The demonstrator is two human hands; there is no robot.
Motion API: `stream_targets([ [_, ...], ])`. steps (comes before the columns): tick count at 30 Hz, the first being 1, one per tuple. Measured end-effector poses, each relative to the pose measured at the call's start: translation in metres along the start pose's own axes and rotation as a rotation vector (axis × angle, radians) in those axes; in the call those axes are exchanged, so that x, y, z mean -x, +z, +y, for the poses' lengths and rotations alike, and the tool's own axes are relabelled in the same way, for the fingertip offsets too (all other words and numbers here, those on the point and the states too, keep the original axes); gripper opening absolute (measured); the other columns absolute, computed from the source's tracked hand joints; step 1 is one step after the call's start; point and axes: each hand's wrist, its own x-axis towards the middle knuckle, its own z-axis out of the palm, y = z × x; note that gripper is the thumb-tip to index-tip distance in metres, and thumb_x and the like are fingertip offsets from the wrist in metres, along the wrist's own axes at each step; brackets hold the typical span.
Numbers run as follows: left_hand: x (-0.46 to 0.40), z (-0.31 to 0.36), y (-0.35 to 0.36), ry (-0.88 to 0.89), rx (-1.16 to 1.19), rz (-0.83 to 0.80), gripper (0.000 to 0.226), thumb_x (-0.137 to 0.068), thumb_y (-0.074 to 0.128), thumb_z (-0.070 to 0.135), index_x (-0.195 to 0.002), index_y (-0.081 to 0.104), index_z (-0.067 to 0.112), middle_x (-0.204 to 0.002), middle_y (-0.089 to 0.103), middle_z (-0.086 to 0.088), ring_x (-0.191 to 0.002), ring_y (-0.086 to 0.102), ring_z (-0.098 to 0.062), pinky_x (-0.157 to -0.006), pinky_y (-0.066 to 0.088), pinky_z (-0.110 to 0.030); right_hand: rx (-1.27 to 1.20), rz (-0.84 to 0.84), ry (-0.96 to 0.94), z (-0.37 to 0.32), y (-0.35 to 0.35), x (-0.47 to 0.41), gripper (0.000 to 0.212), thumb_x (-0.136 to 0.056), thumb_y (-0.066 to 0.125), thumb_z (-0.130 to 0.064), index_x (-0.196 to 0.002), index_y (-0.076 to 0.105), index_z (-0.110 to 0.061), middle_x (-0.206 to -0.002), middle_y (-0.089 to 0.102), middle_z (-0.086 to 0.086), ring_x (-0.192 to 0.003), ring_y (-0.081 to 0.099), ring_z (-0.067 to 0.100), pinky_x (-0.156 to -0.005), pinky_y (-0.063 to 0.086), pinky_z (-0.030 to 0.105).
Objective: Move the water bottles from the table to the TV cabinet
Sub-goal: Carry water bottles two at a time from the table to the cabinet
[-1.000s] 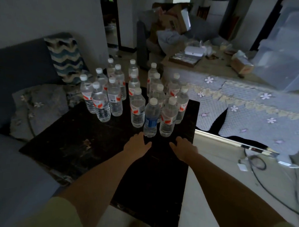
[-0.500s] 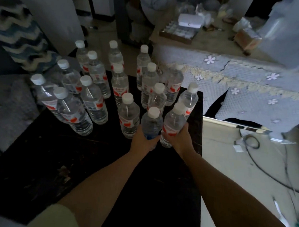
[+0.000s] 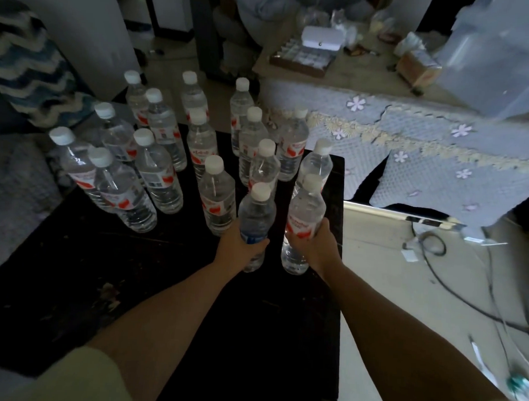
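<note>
Dark table (image 3: pixel 108 284), far half crowded with capped clear water bottles (image 3: pixel 155 177). Left hand (image 3: pixel 240 244) grasps blue-label bottle (image 3: pixel 256 218); right hand (image 3: pixel 318 248) grasps red-label bottle (image 3: pixel 305 214). Label text unreadable.

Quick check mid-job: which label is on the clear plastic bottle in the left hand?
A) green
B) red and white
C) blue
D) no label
C: the left hand grips the clear plastic bottle with the blue label, while the right hand grips a red-and-white-labelled clear bottle.
</note>
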Motion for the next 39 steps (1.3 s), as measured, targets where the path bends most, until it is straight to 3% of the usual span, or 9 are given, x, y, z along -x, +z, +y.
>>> stream_targets([
  [7, 0.050, 0.011, 0.010, -0.118, -0.060, -0.103, 0.065, -0.078, 0.078, 0.025, -0.134, 0.046, 0.018, -0.131, 0.058, -0.002, -0.117, 0.056, -0.023, -0.093, 0.043, -0.029, 0.083, -0.016, -0.009, 0.022, -0.044, 0.053, 0.065, -0.071, 0.081, -0.043, -0.118, 0.041, -0.022, -0.101, 0.058, -0.006, -0.091, 0.059, 0.015, -0.073, 0.044, 0.024],
  [15, 0.115, 0.046, 0.069, 0.074, -0.177, -0.084, 0.057, -0.072, 0.079, 0.034, -0.121, 0.054, 0.020, -0.112, 0.065, 0.001, -0.102, 0.063, -0.020, -0.089, 0.048, -0.033, 0.101, 0.083, -0.060, 0.030, -0.128, 0.129, 0.060, -0.071, 0.081, -0.042, -0.113, 0.045, -0.020, -0.107, 0.061, -0.001, -0.095, 0.060, 0.019, -0.081, 0.047, 0.031],
  [18, 0.134, 0.053, 0.094, 0.134, -0.272, -0.082, 0.057, -0.068, 0.078, 0.039, -0.117, 0.055, 0.022, -0.105, 0.064, 0.006, -0.094, 0.061, -0.014, -0.080, 0.043, -0.027, 0.115, 0.128, -0.060, 0.037, -0.159, 0.149, 0.060, -0.073, 0.082, -0.037, -0.117, 0.050, -0.013, -0.108, 0.064, 0.002, -0.096, 0.063, 0.019, -0.082, 0.050, 0.031],
  [22, 0.159, 0.062, 0.136, 0.190, -0.296, -0.184, 0.052, -0.061, 0.076, 0.044, -0.105, 0.059, 0.022, -0.097, 0.068, 0.003, -0.089, 0.066, -0.016, -0.083, 0.052, -0.032, 0.102, 0.231, -0.017, 0.056, -0.204, 0.185, 0.066, -0.072, 0.082, -0.035, -0.124, 0.049, -0.011, -0.111, 0.065, 0.005, -0.100, 0.064, 0.023, -0.087, 0.053, 0.036],
  [24, 0.167, 0.068, 0.156, 0.214, -0.328, -0.237, 0.047, -0.059, 0.075, 0.046, -0.098, 0.059, 0.025, -0.090, 0.068, 0.004, -0.084, 0.067, -0.015, -0.075, 0.051, -0.027, 0.097, 0.292, 0.009, 0.068, -0.222, 0.201, 0.066, -0.072, 0.082, -0.035, -0.124, 0.048, -0.012, -0.111, 0.065, 0.006, -0.100, 0.064, 0.024, -0.091, 0.053, 0.041],
  [30, 0.187, 0.095, 0.216, 0.342, -0.435, -0.463, 0.047, -0.058, 0.069, 0.051, -0.098, 0.059, 0.027, -0.084, 0.066, 0.009, -0.076, 0.062, -0.008, -0.059, 0.042, -0.021, 0.074, 0.500, 0.151, 0.101, -0.271, 0.254, 0.067, -0.070, 0.081, -0.045, -0.120, 0.049, -0.016, -0.105, 0.065, 0.001, -0.094, 0.065, 0.019, -0.080, 0.054, 0.032],
  [33, 0.198, 0.104, 0.245, 0.409, -0.462, -0.588, 0.050, -0.060, 0.070, 0.052, -0.101, 0.061, 0.025, -0.088, 0.069, 0.007, -0.081, 0.064, -0.011, -0.068, 0.047, -0.023, 0.036, 0.676, 0.217, 0.112, -0.289, 0.286, 0.066, -0.064, 0.083, -0.050, -0.114, 0.052, -0.019, -0.097, 0.067, -0.002, -0.087, 0.066, 0.016, -0.069, 0.051, 0.028],
  [36, 0.209, 0.109, 0.269, 0.489, -0.486, -0.720, 0.052, -0.065, 0.074, 0.047, -0.106, 0.060, 0.019, -0.094, 0.069, 0.002, -0.086, 0.066, -0.015, -0.078, 0.052, -0.028, -0.026, 0.792, 0.275, 0.117, -0.297, 0.319, 0.066, -0.064, 0.084, -0.045, -0.115, 0.053, -0.016, -0.099, 0.068, 0.002, -0.090, 0.067, 0.021, -0.079, 0.056, 0.038],
  [39, 0.227, 0.116, 0.292, 0.554, -0.496, -0.862, 0.050, -0.067, 0.078, 0.043, -0.107, 0.058, 0.020, -0.094, 0.066, 0.003, -0.082, 0.062, -0.011, -0.070, 0.047, -0.021, -0.073, 0.933, 0.330, 0.118, -0.298, 0.357, 0.058, -0.067, 0.084, -0.041, -0.112, 0.054, -0.018, -0.099, 0.069, 0.001, -0.089, 0.067, 0.019, -0.077, 0.054, 0.035],
])
